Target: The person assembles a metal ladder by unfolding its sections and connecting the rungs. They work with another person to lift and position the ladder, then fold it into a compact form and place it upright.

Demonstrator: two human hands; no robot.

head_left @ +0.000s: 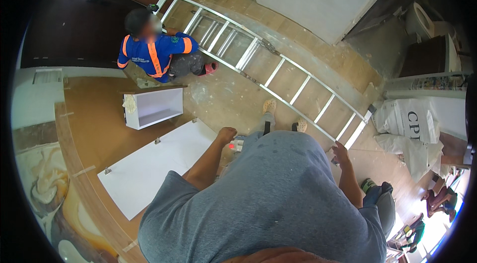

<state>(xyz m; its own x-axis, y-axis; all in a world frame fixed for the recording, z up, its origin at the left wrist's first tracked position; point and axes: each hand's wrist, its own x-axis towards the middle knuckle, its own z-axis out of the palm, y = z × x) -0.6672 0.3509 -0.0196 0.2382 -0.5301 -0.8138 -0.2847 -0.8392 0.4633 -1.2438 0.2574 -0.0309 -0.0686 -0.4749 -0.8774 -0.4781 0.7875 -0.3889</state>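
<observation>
Dusty floor (233, 99) is lying under a long aluminium ladder (278, 72). Near its lower end, the right hand (342, 153) is hovering, fingers loosely apart and holding nothing. Left hand (227, 135) is curling near a white panel (154, 168), its grip unclear; steady footing beside the ladder seems wise.

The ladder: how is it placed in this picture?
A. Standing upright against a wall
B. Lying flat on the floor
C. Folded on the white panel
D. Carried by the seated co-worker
B: the aluminium ladder lies stretched out along the floor, with no one holding it.
</observation>
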